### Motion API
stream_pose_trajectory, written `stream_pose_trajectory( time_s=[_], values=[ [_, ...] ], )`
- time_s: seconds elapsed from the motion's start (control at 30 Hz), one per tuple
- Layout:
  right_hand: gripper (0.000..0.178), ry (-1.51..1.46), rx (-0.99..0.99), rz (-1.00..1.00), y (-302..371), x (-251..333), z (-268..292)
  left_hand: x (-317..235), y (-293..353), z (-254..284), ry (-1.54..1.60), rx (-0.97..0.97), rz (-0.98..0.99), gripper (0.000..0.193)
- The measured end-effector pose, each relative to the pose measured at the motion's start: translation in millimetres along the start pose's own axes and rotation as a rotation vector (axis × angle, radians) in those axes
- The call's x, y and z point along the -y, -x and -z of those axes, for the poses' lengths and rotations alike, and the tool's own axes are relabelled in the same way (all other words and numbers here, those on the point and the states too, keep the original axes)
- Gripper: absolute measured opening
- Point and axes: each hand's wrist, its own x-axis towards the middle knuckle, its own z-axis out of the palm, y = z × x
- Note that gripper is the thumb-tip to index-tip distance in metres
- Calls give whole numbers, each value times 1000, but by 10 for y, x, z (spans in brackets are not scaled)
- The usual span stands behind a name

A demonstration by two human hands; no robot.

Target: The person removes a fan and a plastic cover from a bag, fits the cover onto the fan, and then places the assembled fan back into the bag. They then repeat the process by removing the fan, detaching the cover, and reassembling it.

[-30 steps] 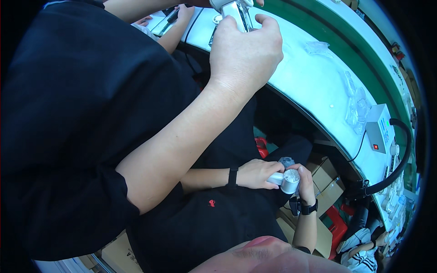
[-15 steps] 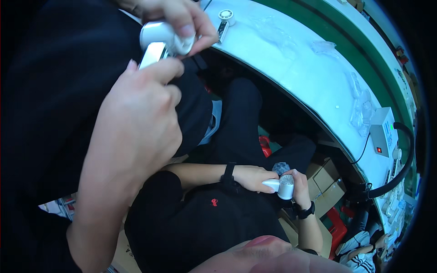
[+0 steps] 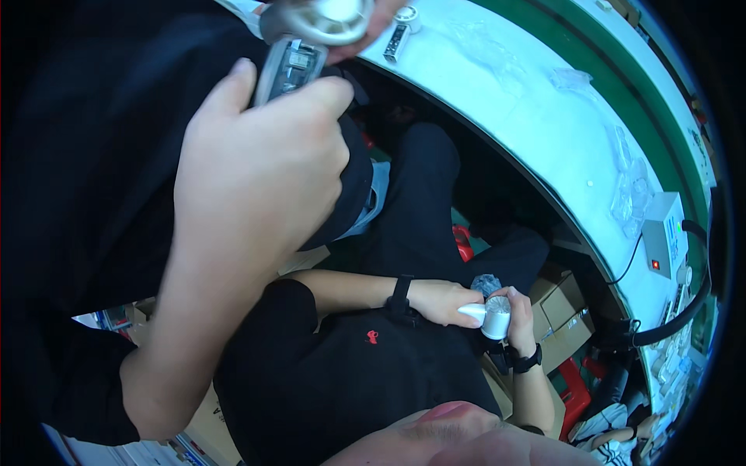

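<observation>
My right hand (image 3: pixel 256 179) fills the left middle of the view, with its forearm rising from the lower left. It is closed round the handle of a small silver-white hand-held device (image 3: pixel 291 66) whose handle shows exposed parts inside. My left hand (image 3: pixel 367 19) is mostly cut off at the top edge. It grips the device's round head (image 3: pixel 326 15). Both hands are in front of my black shirt, just short of the white table's edge (image 3: pixel 497 132).
A co-worker in black sits below the table, both hands (image 3: pixel 443 301) on a small white device (image 3: pixel 495 318). On the table lie a small grey part (image 3: pixel 395 43), clear plastic bags (image 3: pixel 629 186) and a white box with a red light (image 3: pixel 664 237). Cardboard boxes (image 3: pixel 559 303) stand underneath.
My right hand has brought the device down and left, off the table and toward my body. My left hand now grips its round head. The co-worker's hands have barely moved.
</observation>
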Motion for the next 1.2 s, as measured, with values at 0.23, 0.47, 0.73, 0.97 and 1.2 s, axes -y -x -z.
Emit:
stream_pose_trajectory(
  time_s=[0.23,0.47,0.73,0.97,1.2],
  values=[
    [48,-398,-21,-286,-42,-16,-176,-81,49,125,375,192,277,30],
    [46,-512,-162,-439,193,-124,-306,-105,-30,106,489,363,416,38],
    [51,-666,-160,-298,586,-297,-398,-328,-42,14,376,434,426,42],
    [55,-546,-191,-139,547,-272,-354,-287,-74,-40,133,353,344,40],
    [54,-263,-249,93,499,-65,-338,-388,-7,-21,-216,163,101,38]
  ],
)
